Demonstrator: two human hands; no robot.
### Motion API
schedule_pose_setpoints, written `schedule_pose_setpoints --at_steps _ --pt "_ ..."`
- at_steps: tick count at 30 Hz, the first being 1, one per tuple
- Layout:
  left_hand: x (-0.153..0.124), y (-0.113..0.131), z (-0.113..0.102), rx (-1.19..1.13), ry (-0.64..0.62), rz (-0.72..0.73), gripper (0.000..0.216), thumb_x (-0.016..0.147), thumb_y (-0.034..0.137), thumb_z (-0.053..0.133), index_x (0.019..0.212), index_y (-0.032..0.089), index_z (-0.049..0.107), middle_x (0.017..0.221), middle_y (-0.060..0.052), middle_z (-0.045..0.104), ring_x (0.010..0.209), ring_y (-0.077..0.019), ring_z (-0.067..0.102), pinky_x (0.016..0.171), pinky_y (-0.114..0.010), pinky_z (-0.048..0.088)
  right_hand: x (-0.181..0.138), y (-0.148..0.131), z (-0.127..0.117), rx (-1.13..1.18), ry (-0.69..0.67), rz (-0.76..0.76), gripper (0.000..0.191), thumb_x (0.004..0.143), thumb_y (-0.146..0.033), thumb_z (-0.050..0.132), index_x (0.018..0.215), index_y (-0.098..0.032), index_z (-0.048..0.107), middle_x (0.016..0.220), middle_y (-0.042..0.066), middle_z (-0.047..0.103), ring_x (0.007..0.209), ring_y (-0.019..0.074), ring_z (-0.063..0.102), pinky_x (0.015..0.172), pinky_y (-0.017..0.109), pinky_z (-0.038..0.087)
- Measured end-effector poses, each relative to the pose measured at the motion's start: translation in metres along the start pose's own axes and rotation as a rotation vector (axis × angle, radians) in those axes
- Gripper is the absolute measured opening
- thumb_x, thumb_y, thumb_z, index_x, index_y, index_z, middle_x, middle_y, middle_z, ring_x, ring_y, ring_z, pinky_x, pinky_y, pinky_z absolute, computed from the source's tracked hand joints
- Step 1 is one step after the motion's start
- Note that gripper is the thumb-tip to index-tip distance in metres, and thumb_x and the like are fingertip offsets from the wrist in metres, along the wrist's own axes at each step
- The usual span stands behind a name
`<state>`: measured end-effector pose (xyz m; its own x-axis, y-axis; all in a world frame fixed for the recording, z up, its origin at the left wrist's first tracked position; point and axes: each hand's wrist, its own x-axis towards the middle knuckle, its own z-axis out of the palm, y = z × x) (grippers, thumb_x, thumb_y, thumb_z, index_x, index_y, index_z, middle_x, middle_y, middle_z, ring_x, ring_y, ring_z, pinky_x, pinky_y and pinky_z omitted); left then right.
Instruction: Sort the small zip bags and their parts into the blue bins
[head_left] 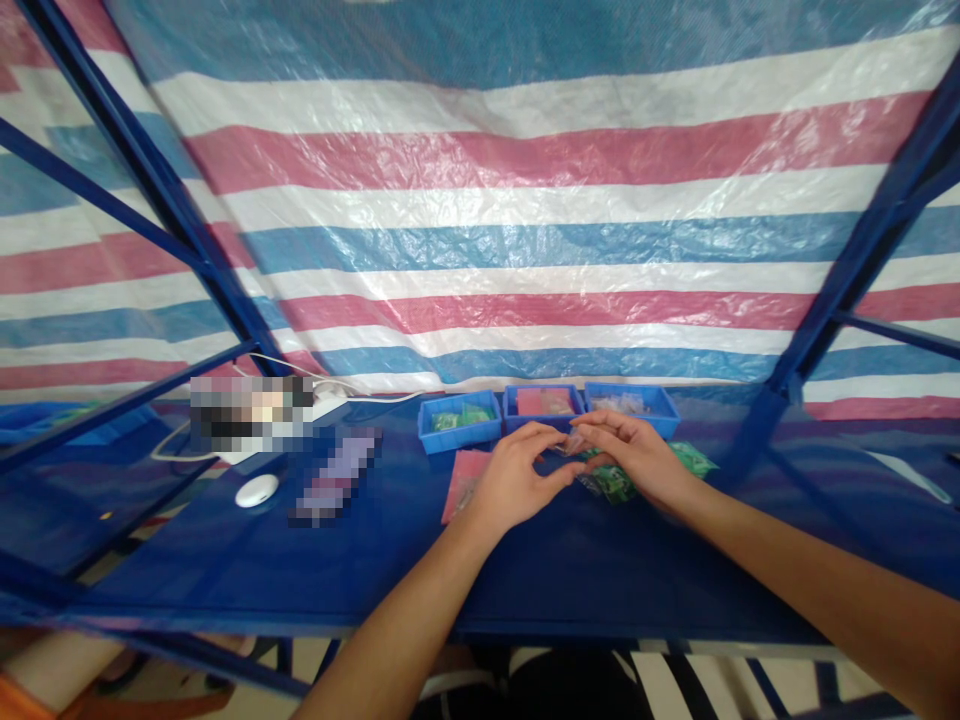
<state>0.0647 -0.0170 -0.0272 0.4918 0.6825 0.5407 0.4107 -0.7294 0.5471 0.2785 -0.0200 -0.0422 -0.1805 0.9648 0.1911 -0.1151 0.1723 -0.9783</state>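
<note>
My left hand point(523, 478) and my right hand point(634, 452) meet over the blue table, fingers bent toward each other. Between their fingertips is a small clear plastic bag point(574, 441) whose contents are too small to make out. The right fingers pinch it, and the left fingertips hold its near side, with the left thumb stretched out below. Under my right hand lie green packets point(616, 487) in clear plastic, partly covered by it. Beside my left wrist is a pink packet point(466, 476), partly hidden by the forearm.
Three blue bins stand along the back: one with green packets point(427, 436), one with pink packets point(512, 413), one with clear bags point(667, 412). A white oval object point(256, 490) and white cables point(375, 393) lie left. Blue posts and a striped sheet point(525, 230) enclose the table.
</note>
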Motion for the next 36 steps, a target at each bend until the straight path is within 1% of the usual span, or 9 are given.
schedule_pose_setpoints --at_steps 3,6,12,18,25,29,32,34,36 --pt "0.001 -0.001 -0.001 0.004 0.009 0.002 0.026 0.102 0.033 0.058 0.117 0.021 0.075 0.114 -0.009 0.075 0.102 -0.0221 0.071 0.089 -0.034 0.056 0.000 -0.001 0.000 0.042 -0.003 -0.002 0.041 0.088 -0.053 0.075 0.115 -0.022 0.072 0.098 0.009 0.078 0.096 0.0262 0.074 0.073 0.036 0.064" --pt "0.003 -0.002 -0.001 0.001 0.026 -0.044 0.025 0.103 0.031 0.055 0.115 0.020 0.075 0.107 -0.008 0.077 0.094 -0.0214 0.072 0.082 -0.032 0.055 0.002 0.000 -0.001 0.033 0.006 -0.026 0.043 0.088 -0.054 0.075 0.116 -0.023 0.072 0.100 0.009 0.077 0.095 0.0254 0.073 0.069 0.034 0.062" --pt "0.004 -0.001 0.000 -0.110 0.038 -0.130 0.030 0.104 0.040 0.054 0.099 0.018 0.073 0.093 -0.005 0.077 0.084 -0.0194 0.070 0.071 -0.027 0.051 0.002 0.001 -0.003 -0.101 -0.010 -0.039 0.035 0.085 -0.052 0.078 0.101 -0.021 0.075 0.073 0.000 0.068 0.061 0.0141 0.060 0.058 0.029 0.051" --pt "0.004 -0.001 0.000 -0.108 0.061 -0.163 0.034 0.102 0.045 0.056 0.090 0.017 0.071 0.082 -0.003 0.073 0.075 -0.0171 0.066 0.063 -0.025 0.046 0.000 -0.002 0.000 -0.105 -0.064 0.007 0.037 0.084 -0.055 0.078 0.092 -0.020 0.072 0.069 -0.002 0.066 0.057 0.0128 0.058 0.059 0.028 0.050" --pt "0.006 -0.004 0.001 -0.214 0.014 -0.170 0.032 0.101 0.045 0.059 0.104 0.019 0.077 0.100 -0.006 0.079 0.089 -0.0217 0.073 0.076 -0.029 0.056 0.001 -0.003 -0.002 -0.115 -0.124 0.025 0.038 0.085 -0.058 0.076 0.091 -0.020 0.071 0.072 0.000 0.068 0.059 0.0141 0.062 0.058 0.029 0.052" --pt "0.005 -0.009 0.004 -0.218 0.064 -0.213 0.036 0.099 0.045 0.062 0.124 0.020 0.072 0.100 -0.007 0.079 0.087 -0.0212 0.073 0.071 -0.028 0.056 0.007 0.002 -0.009 -0.089 -0.030 0.003 0.039 0.082 -0.059 0.077 0.091 -0.022 0.068 0.073 0.000 0.069 0.061 0.0160 0.063 0.056 0.029 0.051" --pt "0.004 -0.011 0.005 -0.183 0.103 -0.221 0.037 0.099 0.043 0.062 0.127 0.020 0.069 0.096 -0.006 0.078 0.083 -0.0193 0.072 0.066 -0.026 0.055 0.013 0.002 -0.022 -0.156 0.093 -0.049 0.038 0.085 -0.060 0.073 0.091 -0.022 0.066 0.071 0.001 0.066 0.057 0.0163 0.059 0.053 0.029 0.048" --pt "0.004 -0.009 0.004 -0.146 0.106 -0.198 0.033 0.100 0.040 0.061 0.125 0.021 0.070 0.095 -0.005 0.077 0.084 -0.0185 0.072 0.067 -0.026 0.055 0.016 -0.002 -0.033 -0.321 0.178 -0.134 0.036 0.090 -0.059 0.067 0.092 -0.023 0.066 0.070 0.001 0.065 0.054 0.0160 0.055 0.052 0.030 0.045" --pt "0.003 -0.006 0.002 -0.097 0.090 -0.158 0.028 0.100 0.036 0.061 0.122 0.022 0.071 0.096 -0.005 0.077 0.083 -0.0179 0.072 0.068 -0.026 0.055 0.018 -0.007 -0.046 -0.593 0.275 -0.255 0.031 0.093 -0.054 0.064 0.092 -0.023 0.067 0.072 0.002 0.067 0.057 0.0175 0.057 0.057 0.031 0.044"
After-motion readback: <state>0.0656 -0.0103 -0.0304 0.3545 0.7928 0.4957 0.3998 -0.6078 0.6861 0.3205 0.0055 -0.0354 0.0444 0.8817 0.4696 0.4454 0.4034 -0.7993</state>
